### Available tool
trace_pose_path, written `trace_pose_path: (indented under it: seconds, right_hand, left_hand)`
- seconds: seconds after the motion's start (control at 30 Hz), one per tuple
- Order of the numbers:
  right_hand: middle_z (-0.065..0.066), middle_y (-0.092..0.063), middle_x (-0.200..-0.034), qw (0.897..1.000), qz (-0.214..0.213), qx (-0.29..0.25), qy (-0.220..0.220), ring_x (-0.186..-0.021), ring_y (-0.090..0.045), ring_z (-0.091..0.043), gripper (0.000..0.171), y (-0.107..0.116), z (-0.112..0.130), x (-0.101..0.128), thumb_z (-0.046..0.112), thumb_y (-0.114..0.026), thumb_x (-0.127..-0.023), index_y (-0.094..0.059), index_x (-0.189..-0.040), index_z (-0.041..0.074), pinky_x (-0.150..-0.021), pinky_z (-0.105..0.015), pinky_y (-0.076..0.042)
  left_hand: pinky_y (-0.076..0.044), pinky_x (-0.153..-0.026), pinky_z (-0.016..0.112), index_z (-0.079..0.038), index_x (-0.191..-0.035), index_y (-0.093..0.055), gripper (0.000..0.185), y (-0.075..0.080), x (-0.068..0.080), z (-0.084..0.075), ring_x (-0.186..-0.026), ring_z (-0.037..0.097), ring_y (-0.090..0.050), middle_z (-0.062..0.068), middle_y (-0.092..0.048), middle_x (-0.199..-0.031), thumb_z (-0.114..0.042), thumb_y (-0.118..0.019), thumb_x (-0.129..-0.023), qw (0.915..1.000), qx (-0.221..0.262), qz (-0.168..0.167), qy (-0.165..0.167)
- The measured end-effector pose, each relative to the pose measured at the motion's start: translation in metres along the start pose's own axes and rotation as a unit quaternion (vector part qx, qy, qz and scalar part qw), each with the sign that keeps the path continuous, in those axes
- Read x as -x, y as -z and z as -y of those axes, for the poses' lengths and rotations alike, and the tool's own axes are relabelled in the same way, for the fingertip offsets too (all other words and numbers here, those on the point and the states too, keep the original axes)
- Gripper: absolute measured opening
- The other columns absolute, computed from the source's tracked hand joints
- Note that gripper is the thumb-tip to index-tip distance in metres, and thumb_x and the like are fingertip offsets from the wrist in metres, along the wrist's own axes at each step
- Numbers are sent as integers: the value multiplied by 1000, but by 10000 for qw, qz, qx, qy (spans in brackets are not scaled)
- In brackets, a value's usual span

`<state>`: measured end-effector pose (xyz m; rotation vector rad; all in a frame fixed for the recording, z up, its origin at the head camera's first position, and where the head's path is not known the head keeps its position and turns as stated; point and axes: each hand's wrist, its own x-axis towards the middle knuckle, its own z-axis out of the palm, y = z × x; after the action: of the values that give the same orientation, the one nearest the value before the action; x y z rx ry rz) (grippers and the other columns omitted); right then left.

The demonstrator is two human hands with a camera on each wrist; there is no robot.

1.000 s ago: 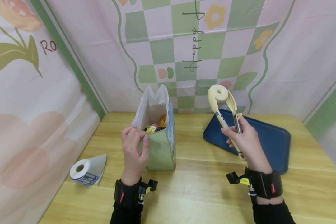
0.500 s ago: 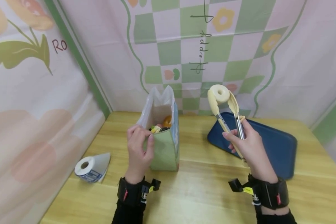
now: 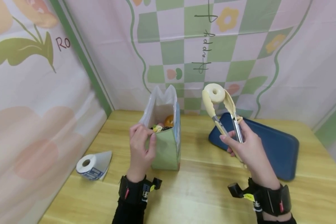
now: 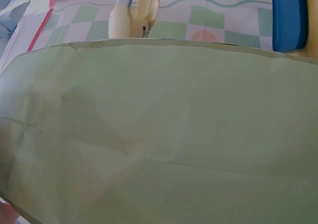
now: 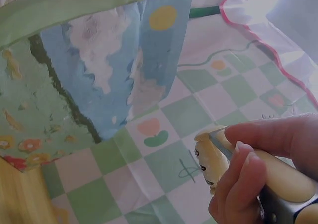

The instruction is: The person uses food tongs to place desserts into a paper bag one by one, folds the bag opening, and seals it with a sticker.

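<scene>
The left hand (image 3: 140,146) pinched the rim of the bag (image 3: 165,146) standing on the surface (image 3: 201,189). The right hand (image 3: 245,146) gripped tongs (image 3: 226,119), which clamped a donut (image 3: 215,92) held up just right of the bag, above the tray (image 3: 271,146).

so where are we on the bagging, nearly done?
Partly done. The paper bag already holds several treats, an orange one showing at the top. In hand: the right hand squeezes the tongs, which clamp a white donut in the air right of the bag, while the left hand holds the bag's rim. Left: getting the donut into the bag. No food shows on the visible part of the blue tray.
</scene>
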<state>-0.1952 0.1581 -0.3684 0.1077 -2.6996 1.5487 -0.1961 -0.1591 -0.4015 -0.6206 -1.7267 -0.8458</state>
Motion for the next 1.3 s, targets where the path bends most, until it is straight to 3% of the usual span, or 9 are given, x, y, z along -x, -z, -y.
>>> trace_pose_path:
  seconds: [0.17,0.5,1.3]
  right_hand:
    - [-8,-59,-100,9998,57,-30,173,-66,-67,-20,62,-3,5,5,47,-68,-88,-36,-139,29,-57,-36,-56]
    - [-8,-58,-96,9986,225,-245,403,-61,-65,-20,65,-10,19,15,38,-69,-90,-33,-143,33,-53,-36,-55]
    - [-9,-56,-98,9946,521,-413,799,-54,-64,-21,81,-28,40,40,30,-73,-88,-23,-150,49,-49,-36,-54]
  left_hand:
    - [-37,-91,44,-4,-78,-57,31,-1,0,-1,-73,20,-49,5,-52,-71,-23,-47,-101,10000,-21,30,20]
    - [-38,-90,44,-3,-78,-57,33,0,-1,0,-73,21,-49,5,-51,-70,-24,-46,-101,10000,-68,-18,-19]
    - [-37,-91,44,-4,-79,-57,33,1,0,0,-76,22,-51,6,-52,-72,-25,-47,-102,10000,-56,46,16]
